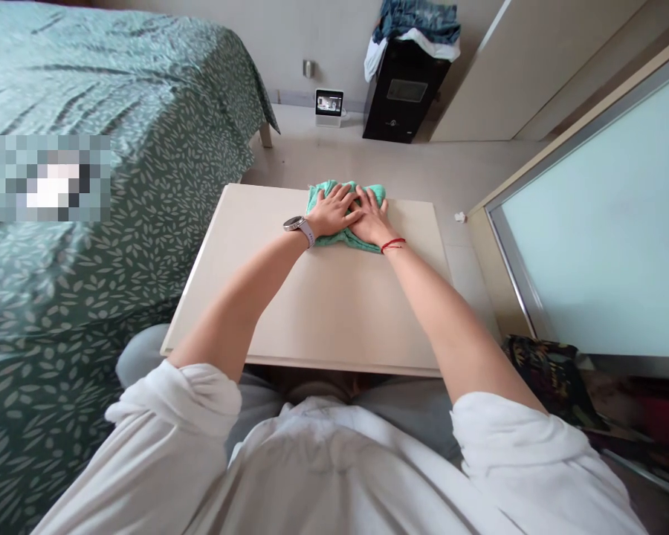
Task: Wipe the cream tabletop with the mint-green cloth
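A green cloth lies bunched and folded near the far edge of the pale tabletop. On top of it rests my left hand, palm down with the fingers stretched out and a watch at the wrist. Pressed flat on the cloth's right part is my right hand, fingers spread, a red string bracelet at its wrist. The two hands touch at the middle, with the left thumb and fingertips meeting the right hand. Cloth edges show behind the fingers and in front of the wrists; the part under the palms is hidden.
To the left stands a bed with a green leaf-patterned cover. Beyond the table are a small screen device on the floor and a black cabinet topped with clothes. A frosted-glass panel rises on the right.
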The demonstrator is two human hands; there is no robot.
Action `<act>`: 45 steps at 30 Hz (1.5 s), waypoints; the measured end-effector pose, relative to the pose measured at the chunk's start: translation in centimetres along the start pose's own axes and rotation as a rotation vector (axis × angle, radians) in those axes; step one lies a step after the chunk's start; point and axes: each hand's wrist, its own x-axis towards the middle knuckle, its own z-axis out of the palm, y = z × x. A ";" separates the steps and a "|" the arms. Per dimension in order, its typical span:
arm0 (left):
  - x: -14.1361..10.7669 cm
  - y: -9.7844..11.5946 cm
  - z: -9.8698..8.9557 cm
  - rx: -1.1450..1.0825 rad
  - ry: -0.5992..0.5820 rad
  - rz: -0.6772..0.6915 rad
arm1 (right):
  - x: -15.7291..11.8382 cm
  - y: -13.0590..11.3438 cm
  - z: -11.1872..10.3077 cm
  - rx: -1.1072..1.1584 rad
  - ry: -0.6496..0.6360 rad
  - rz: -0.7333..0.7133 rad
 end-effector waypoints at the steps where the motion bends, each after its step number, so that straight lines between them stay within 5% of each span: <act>1: -0.2 0.1 -0.1 0.002 -0.003 0.001 | -0.2 -0.2 -0.1 -0.003 -0.005 0.016; 9: -5.0 2.4 0.5 0.035 -0.058 0.008 | -5.2 -1.6 1.5 0.065 0.049 -0.035; 20: -21.7 6.3 3.2 0.053 -0.065 0.232 | -22.6 -8.0 2.6 -0.032 0.000 -0.141; 25: -25.5 8.3 1.9 0.065 -0.153 0.223 | -26.0 -9.7 3.3 -0.039 -0.002 -0.135; 30: -22.9 10.9 0.8 0.058 -0.173 0.002 | -23.7 -10.8 4.1 -0.084 0.045 -0.077; 33: -19.7 10.5 0.9 0.022 -0.129 -0.097 | -19.9 -10.3 3.7 -0.111 0.026 -0.050; 38: -13.3 6.5 0.4 -0.003 -0.053 -0.197 | -11.1 -7.5 2.7 -0.134 -0.039 -0.101; 45: -4.2 -0.6 0.9 -0.113 0.137 -0.125 | -0.1 -3.8 2.9 -0.020 0.032 -0.155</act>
